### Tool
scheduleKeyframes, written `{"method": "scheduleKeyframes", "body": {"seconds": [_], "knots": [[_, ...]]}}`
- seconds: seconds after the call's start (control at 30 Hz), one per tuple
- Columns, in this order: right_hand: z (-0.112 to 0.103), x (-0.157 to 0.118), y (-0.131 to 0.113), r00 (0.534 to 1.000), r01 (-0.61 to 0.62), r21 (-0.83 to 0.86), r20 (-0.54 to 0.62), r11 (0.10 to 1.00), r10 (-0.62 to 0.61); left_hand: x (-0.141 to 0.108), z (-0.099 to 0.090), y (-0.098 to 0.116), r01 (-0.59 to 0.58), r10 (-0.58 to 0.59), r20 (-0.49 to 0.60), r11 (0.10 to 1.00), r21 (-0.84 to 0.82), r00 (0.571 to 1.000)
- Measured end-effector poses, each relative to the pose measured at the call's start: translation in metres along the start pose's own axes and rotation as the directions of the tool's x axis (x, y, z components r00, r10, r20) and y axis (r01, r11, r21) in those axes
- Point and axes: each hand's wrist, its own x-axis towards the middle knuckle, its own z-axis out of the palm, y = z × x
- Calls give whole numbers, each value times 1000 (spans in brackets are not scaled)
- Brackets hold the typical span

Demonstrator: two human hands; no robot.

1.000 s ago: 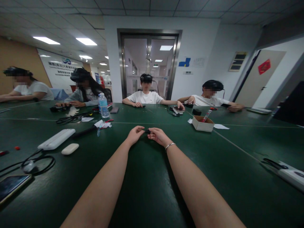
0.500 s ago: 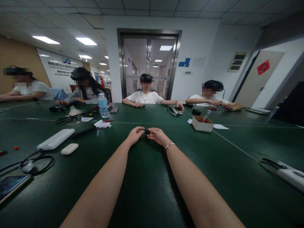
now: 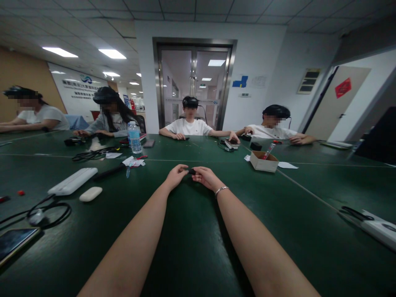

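The small dark object (image 3: pixel 192 171) lay between the wearer's fingertips, to the left of the open box (image 3: pixel 265 165), in almost the same spot as half a second earlier; both hands had barely shifted. The clearest change was beyond the box: a co-worker in a white shirt (image 3: pixel 267 131), whose two hands had been close together over the far edge, now had one hand (image 3: pixel 248 130) drawn away to a dark item (image 3: pixel 246 137) behind the box, while the other rested farther to the right of the box.

The right hand (image 3: pixel 206 178), the nearer of the wearer's two to the box, pinched the right end of the small dark object between thumb and forefinger, the remaining fingers curled loosely below. A silver bracelet (image 3: pixel 222 190) circled that wrist. The left hand (image 3: pixel 176 176), farther left of the box, had its thumb and fingertips drawn nearly together at the object's other end; at this size I cannot tell whether they gripped it or merely touched it.

The box stood upright on the green table (image 3: pixel 247 194), a clear and red tube (image 3: pixel 269 151) leaning inside it and a sheet of white paper (image 3: pixel 288 165) just beside it on the right.
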Motion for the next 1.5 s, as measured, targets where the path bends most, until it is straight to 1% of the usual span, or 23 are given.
{"method": "scheduleKeyframes", "body": {"seconds": [0.1,0.23,0.37,0.47,0.6,0.7,0.77,0.83,0.9,1.0,1.13,1.23,1.4,1.5], "knots": [[-1,0,1,1000,-1,0,5,1000,1,-1,0,2,23,-23,-1,1000,-16,1000],[0,-1,1,1000,8,-15,2,1000,-8,-2,1,3,20,-20,-6,1000,-15,1000],[2,-2,0,1000,-2,-20,4,1000,2,-1,1,1,8,-8,29,1000,-24,1000],[2,-2,-1,1000,-2,-17,0,1000,2,0,0,1,3,-3,3,1000,-8,1000],[1,-2,-1,1000,1,-9,8,1000,0,0,0,0,11,-11,27,1000,-10,1000],[1,-2,-1,1000,2,-7,10,1000,-2,-1,0,0,3,-3,7,1000,1,1000],[1,-2,-1,1000,-1,-9,11,1000,1,-2,0,1,10,-10,19,1000,-14,1000],[2,-3,-1,1000,-2,-13,7,1000,2,-3,0,2,-14,15,41,1000,-21,999],[2,-3,-1,1000,-1,-14,9,1000,1,-4,0,1,-59,59,39,998,-8,997],[2,-3,-2,1000,-2,-21,17,1000,3,-4,-1,0,-88,88,4,996,10,996],[1,-2,-1,1000,-6,-31,10,999,6,-3,-1,0,-127,126,-39,992,-21,991],[2,-1,0,1000,6,-57,10,998,-6,-4,-1,2,-112,110,-40,992,-55,993],[5,-2,-1,999,18,-117,-29,993,-22,-3,-1,2,-81,78,-43,993,-80,996],[5,-5,-3,999,41,-107,-12,993,-42,-2,-2,0,-63,60,-51,996,-66,997]]}}
